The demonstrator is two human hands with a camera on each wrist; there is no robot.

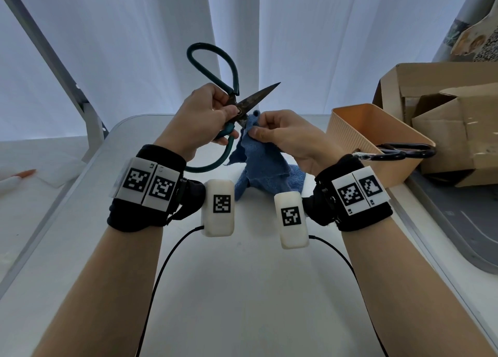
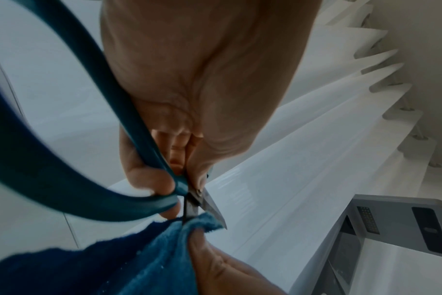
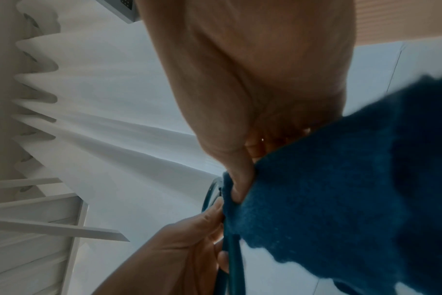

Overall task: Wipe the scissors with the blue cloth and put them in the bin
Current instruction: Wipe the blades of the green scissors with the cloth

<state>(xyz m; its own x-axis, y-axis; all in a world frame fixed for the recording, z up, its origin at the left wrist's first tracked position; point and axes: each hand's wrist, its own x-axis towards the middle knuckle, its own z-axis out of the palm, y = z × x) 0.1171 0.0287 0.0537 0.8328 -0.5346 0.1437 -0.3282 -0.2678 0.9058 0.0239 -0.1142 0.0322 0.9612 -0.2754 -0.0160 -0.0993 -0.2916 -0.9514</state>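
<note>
Two hands meet above the white table (image 1: 242, 276), a little way left of the ribbed orange plastic bin (image 1: 347, 133). The left hand (image 1: 204, 117) curls thumb and fingers round the pivot of the big rusty-bladed scissors with teal loop handles (image 1: 244, 102), blades spread, probably so each edge can be reached on its own. Just beside it, the right hand (image 1: 285, 135) pinches the blue terry cloth (image 1: 258, 162) around the lower blade, the rest of the fabric trailing down to the table.

Only the head view takes in the bin, with another pair of dark-handled scissors (image 1: 404, 152) sticking out over its rim, and the cardboard boxes (image 1: 444, 108) behind it. The left wrist view alone shows the cloth folded over the blade's edge close to the pivot. From the right wrist, cloth hides the blade entirely.
</note>
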